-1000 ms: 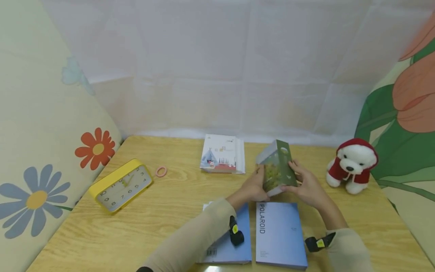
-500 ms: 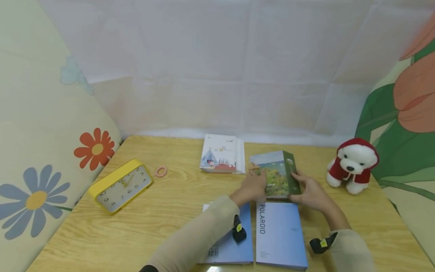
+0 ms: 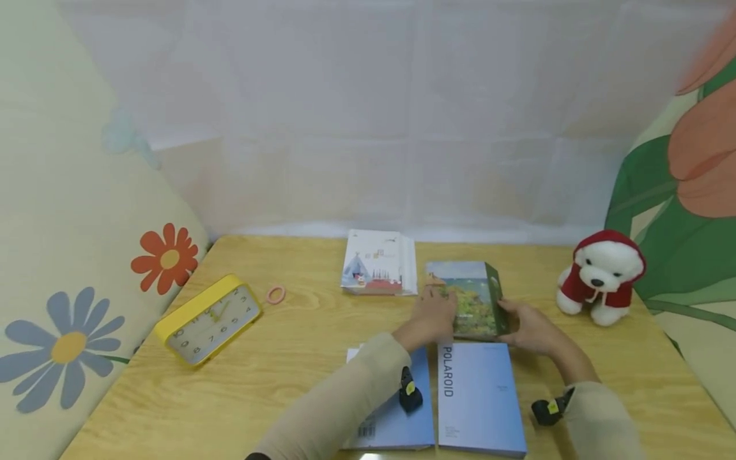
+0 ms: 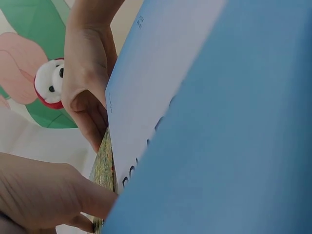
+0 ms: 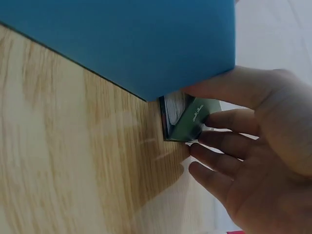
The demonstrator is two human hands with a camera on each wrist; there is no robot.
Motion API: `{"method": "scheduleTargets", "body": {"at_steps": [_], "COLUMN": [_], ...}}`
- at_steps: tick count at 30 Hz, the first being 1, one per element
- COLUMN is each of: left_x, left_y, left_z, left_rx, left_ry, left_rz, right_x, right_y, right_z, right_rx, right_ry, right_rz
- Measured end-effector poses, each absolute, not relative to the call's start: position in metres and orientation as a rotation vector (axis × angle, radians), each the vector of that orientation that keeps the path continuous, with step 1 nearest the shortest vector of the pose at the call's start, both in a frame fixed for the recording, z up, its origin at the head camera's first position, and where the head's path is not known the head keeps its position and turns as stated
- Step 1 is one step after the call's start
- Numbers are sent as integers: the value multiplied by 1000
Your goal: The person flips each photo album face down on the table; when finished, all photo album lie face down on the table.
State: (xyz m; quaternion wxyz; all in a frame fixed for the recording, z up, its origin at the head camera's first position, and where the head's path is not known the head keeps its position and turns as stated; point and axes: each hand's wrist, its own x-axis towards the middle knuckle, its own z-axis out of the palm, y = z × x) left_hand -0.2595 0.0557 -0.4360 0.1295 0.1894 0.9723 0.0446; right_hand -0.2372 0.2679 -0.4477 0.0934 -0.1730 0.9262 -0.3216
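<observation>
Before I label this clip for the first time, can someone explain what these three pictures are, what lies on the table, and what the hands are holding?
No machine here: a person works with two bare hands and wears three cameras. The wide picture comes from the head and looks down at a wooden table. The other two come from the wrists, so close that a blue cover fills most of each.

On the table lie a yellow clock, a pink hair ring, a white booklet, a toy bear in red and two blue books side by side, the right one marked POLAROID.

Both hands hold a green book with a landscape cover, lying flat just beyond the blue ones. The left hand grips its left edge, and the right hand grips its green spine side.
</observation>
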Motion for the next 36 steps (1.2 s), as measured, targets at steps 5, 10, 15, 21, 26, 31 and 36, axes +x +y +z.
{"method": "scheduleTargets", "body": {"at_steps": [5, 10, 15, 21, 26, 31, 36], "left_x": [-261, -268, -281, -299, -313, -320, -327], "left_y": [54, 45, 17, -32, -73, -99, -114], "left_z": [-435, -432, -421, -402, -395, -403, -427], "left_rx": [552, 549, 524, 464, 364, 207, 100], "left_ry": [2821, 2803, 2739, 2775, 2828, 2892, 2893], "left_rz": [198, 332, 630, 826, 872, 809, 893], "right_x": [-239, -241, -243, -263, -289, -307, -325], "right_y": [270, 274, 264, 223, 179, 140, 106], "right_z": [-447, -438, -420, -399, -392, -406, -429], "right_rx": [-487, -509, -483, -492, -532, -585, -644], "right_ry": [2728, 2654, 2649, 2809, 2806, 2762, 2749], "right_rz": [-951, -982, -1087, -1105, -1124, -1076, -1013]}}
